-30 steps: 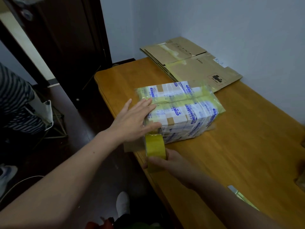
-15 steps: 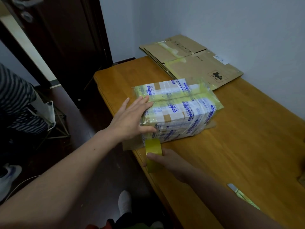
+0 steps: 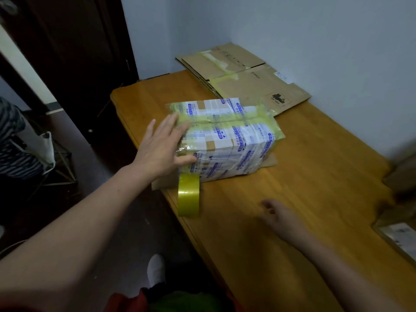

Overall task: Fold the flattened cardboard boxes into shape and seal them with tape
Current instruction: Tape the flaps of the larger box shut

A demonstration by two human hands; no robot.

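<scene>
Your right hand [image 3: 278,216] has let go of the tape roll [image 3: 188,194] and drawn back to the right, over the bare table [image 3: 315,194]; half a second ago its fingers were on the roll. Now they hang loosely curled and hold nothing, though the hand is blurred. The roll stands on its edge at the table's near rim, well left of those fingers and just below your left thumb, close to the near-left corner of the box [image 3: 229,140]. Whether a strip still joins roll to box cannot be told. Your left hand [image 3: 161,149] has kept its place: fingers straight and spread, flat against the box's left end, thumb on the near face, gripping nothing. The box, wrapped in printed and yellow tape, lies right under those fingertips. Judged from this, the strip on this end is laid and wants cutting or pressing down. More flattened cardboard [image 3: 247,77] waits well beyond the fingers, against the wall.
</scene>
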